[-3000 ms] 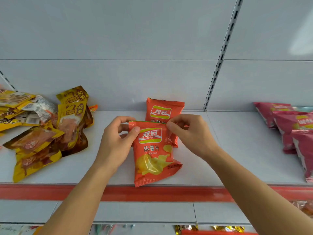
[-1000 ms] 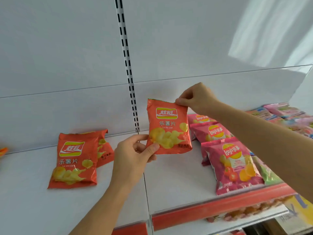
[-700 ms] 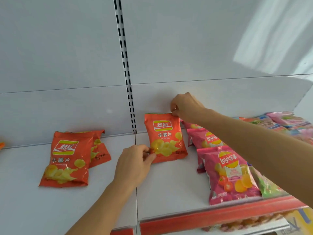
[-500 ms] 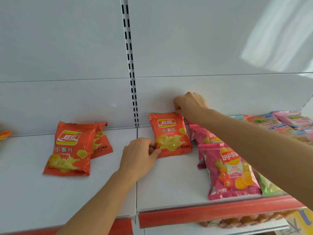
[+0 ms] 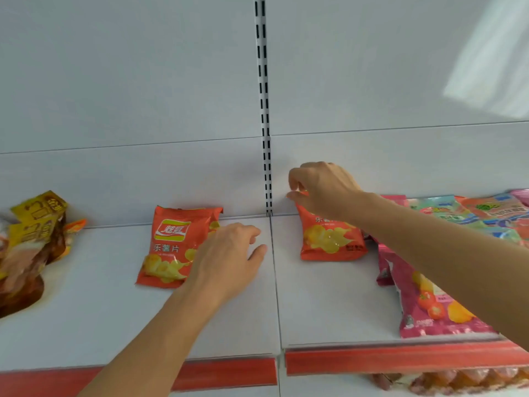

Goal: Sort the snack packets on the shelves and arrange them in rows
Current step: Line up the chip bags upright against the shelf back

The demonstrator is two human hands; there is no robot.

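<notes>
An orange chip packet [image 5: 329,239] lies on the white shelf [image 5: 329,305] just right of the slotted upright, its top against the back wall. My right hand [image 5: 323,190] reaches over it and pinches its top left corner, hiding the logo. My left hand [image 5: 226,262] hovers with relaxed fingers above the shelf left of the seam and holds nothing. It covers the right edge of a second orange chip packet [image 5: 169,247]. A third orange packet [image 5: 214,217] peeks out behind that one.
Pink chip packets [image 5: 429,308] lie in a row at the right, under my right forearm, with teal and orange packets [image 5: 446,209] behind them. A heap of yellow-brown packets [image 5: 31,239] fills the far left. The slotted upright [image 5: 264,110] divides the back wall. More snacks [image 5: 458,379] sit on a lower shelf.
My left hand has let go of the packet's lower corner and moved left toward the other orange packets. The packet now lies against the back wall, with my right hand still at its top.
</notes>
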